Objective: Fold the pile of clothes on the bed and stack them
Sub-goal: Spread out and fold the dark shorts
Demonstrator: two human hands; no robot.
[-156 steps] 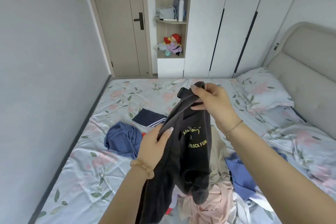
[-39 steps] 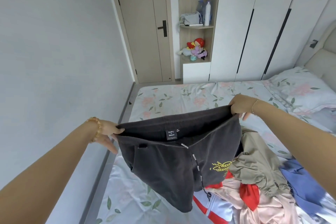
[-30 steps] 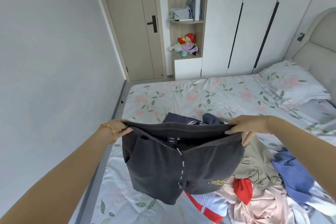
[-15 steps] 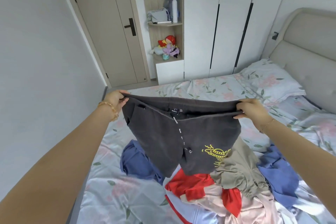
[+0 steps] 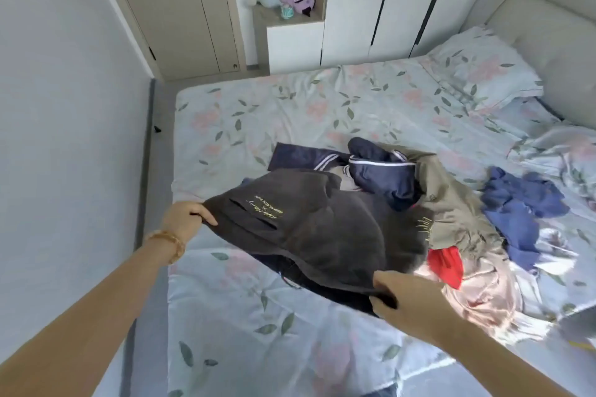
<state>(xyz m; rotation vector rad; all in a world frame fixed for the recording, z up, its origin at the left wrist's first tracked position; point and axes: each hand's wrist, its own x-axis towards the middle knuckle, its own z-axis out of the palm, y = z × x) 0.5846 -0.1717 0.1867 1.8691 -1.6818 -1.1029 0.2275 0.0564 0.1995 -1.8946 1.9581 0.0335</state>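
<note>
**Dark shorts: soft, limp, hold them by the waistband corners**

You have the dark grey shorts (image 5: 322,226) by two corners. Your left hand (image 5: 185,219) pinches the far-left corner, thumb on top, the rest of its fingers curled under the cloth. Your right hand (image 5: 409,295) grips the near edge, fingers wrapped over the hem. Neither hand is open or spare.

Where they are: spread low over the bed (image 5: 290,113), the far side draped on the pile of clothes (image 5: 451,226), the near side sagging between your hands. Can't tell if the middle touches the sheet.

Handling, as a judgement:
- Looks like thick fleece or terry. Light, no stiffness, sags wherever unsupported.
- Grippy nap, probably won't slide off the sheet, but will likely drag the navy striped garment (image 5: 377,167) and the olive piece (image 5: 451,203) it lies on.
- Nothing fragile. A drawcord may dangle underneath; not clearly visible.

Where to hold: keep both corners and keep tension along that edge. For folding, lay the shorts on the bare sheet near-left of the pile, not on the heap. Then take leg hem and waistband on the same side and fold across.
</note>
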